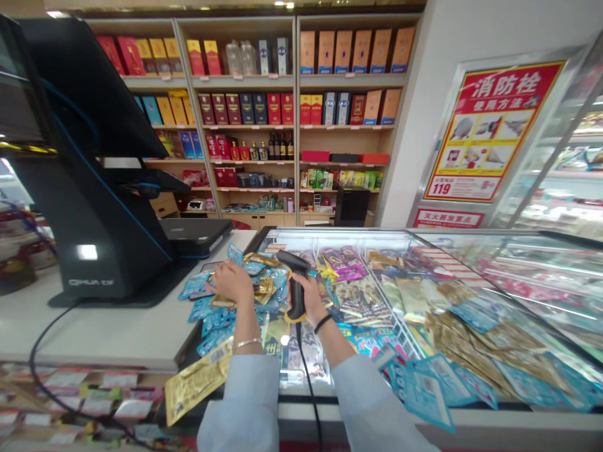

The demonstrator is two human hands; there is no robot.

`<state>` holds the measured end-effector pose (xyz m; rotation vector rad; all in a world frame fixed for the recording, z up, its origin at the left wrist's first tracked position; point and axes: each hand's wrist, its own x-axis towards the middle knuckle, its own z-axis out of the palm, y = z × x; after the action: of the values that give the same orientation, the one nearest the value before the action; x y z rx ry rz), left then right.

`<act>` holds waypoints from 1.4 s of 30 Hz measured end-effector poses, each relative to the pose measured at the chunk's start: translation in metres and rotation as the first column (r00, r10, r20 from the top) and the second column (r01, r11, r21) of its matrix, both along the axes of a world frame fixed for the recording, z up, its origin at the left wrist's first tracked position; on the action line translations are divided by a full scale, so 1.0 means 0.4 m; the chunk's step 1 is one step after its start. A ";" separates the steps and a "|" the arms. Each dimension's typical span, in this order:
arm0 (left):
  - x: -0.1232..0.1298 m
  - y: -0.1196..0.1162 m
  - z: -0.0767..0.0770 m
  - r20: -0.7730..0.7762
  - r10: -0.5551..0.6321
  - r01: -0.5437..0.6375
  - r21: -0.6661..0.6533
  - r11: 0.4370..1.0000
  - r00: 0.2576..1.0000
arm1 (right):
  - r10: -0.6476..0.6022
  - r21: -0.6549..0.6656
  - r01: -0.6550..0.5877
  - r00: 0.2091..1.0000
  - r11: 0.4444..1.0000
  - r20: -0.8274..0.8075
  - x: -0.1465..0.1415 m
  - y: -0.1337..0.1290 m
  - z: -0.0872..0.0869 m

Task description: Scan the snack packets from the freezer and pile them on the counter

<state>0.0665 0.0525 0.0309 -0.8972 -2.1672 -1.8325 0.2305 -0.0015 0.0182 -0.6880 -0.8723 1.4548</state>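
My right hand (308, 298) is wrapped around the handle of a black barcode scanner (296, 295), its head turned to the left over the freezer glass. A cable runs down from the handle between my forearms. My left hand (230, 279) is closed at the edge of a heap of blue and gold ice-cream packets, its fingers bent around a blue packet (195, 285). The fingertips are partly hidden, so the grip shows only in part. Another gold packet (198, 383) lies below my left forearm, overhanging the freezer's front edge.
On the right, more blue and gold packets (485, 339) lie spread on the chest freezer's glass. Inside the freezer (358, 301) are several kinds of wrapped ices. A cash-register terminal (108, 238) stands on the left counter (146, 333). Shelves of boxed bottles (254, 110) line the back.
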 end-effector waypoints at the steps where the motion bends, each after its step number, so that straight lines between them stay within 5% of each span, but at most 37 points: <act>1: 0.000 -0.005 0.001 -0.014 0.047 -0.048 -0.055 0.997 0.999 | 0.017 -0.027 -0.018 1.000 0.999 -0.007 -0.014 0.003 -0.014; 10: -0.006 -0.011 -0.007 -0.027 0.182 -0.182 -0.260 0.948 0.983 | 0.081 -0.121 -0.084 0.996 0.989 -0.033 -0.031 0.010 -0.075; 20: -0.004 -0.006 -0.017 0.037 0.076 -0.080 0.123 0.989 0.996 | 0.063 -0.110 -0.067 0.997 0.992 -0.041 -0.022 0.007 -0.070; 26: -0.010 0.000 -0.015 0.010 0.080 -0.081 0.137 0.987 0.997 | 0.028 -0.109 -0.028 1.000 0.994 0.004 -0.012 0.001 -0.062; 33: 0.030 -0.015 0.015 -0.177 -0.100 0.124 0.134 0.983 0.979 | -0.019 -0.059 0.023 0.998 0.998 0.064 0.018 -0.003 -0.015; 42: 0.052 -0.004 0.026 -0.197 -0.186 0.215 0.140 0.966 0.963 | -0.169 -0.031 0.170 0.985 0.985 0.017 0.151 -0.066 0.067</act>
<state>0.0872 0.0511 0.0412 -1.2341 -1.8496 -1.8963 0.2910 -0.0279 0.0448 -0.7784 -0.7834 1.3153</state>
